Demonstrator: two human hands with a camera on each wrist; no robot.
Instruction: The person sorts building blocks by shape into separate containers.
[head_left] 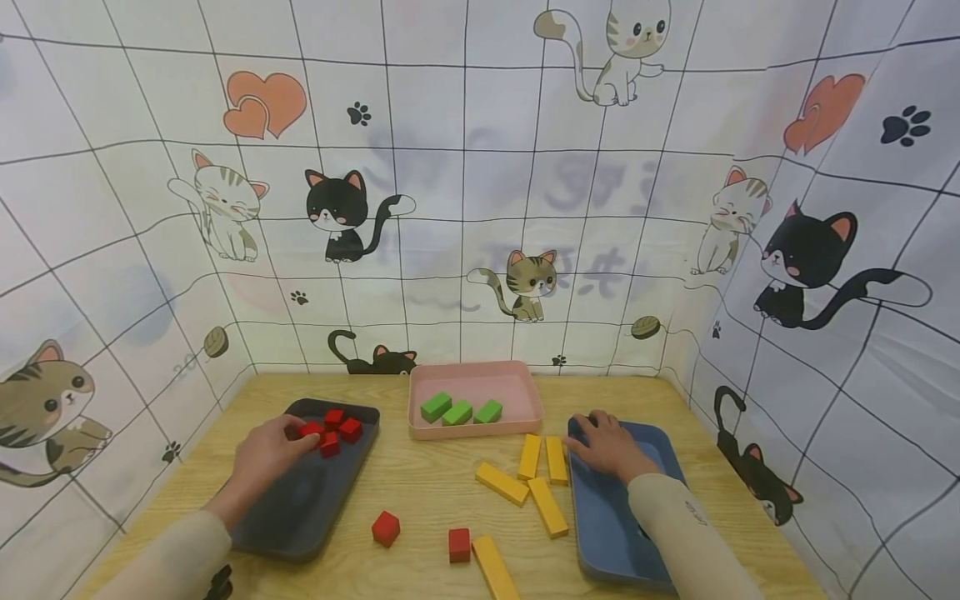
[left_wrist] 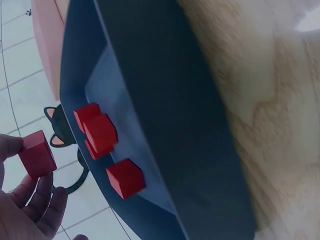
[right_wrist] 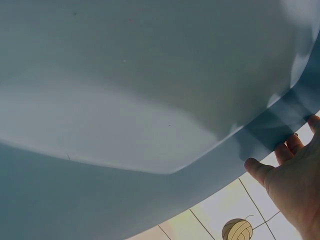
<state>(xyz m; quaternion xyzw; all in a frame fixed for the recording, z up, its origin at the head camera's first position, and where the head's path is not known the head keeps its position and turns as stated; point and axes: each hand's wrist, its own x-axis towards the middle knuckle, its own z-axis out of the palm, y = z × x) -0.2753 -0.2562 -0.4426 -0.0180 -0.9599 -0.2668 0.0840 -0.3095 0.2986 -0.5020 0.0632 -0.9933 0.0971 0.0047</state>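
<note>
Red cube (left_wrist: 37, 154) pinched tight in left hand (head_left: 273, 450), held above dark grey rectangular tray (head_left: 296, 500); more red cubes (left_wrist: 125, 178) bunched near grip. Way right of it, blue rectangular tray (head_left: 603, 525) just touched by right hand (head_left: 611, 447), fingers relaxed.

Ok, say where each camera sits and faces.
Head: worn there, facing forward and down at the table; left hand, right hand, sleeves show.
Left wrist: worn there, facing the dark gray tray; that hand pinches a red cube.
Right wrist: worn there, facing the blue tray; that hand shows at its rim.
Head and left wrist share that cube.
</note>
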